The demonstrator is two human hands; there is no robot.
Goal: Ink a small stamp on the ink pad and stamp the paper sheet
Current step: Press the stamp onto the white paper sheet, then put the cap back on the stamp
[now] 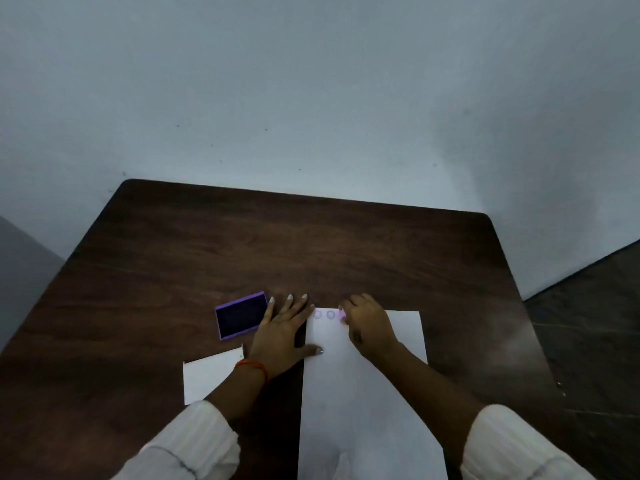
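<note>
A white paper sheet lies on the dark wooden table in front of me. Two faint round purple stamp marks sit side by side near its top left corner. My right hand is closed around a small pink stamp, held down on the paper just right of those marks. Most of the stamp is hidden by my fingers. My left hand lies flat with fingers spread at the sheet's left edge, thumb on the paper. An open purple ink pad rests left of that hand.
A smaller white card or box lid lies at the near left, partly under my left forearm. The table's far edge meets a pale wall. Dark floor shows past the right edge.
</note>
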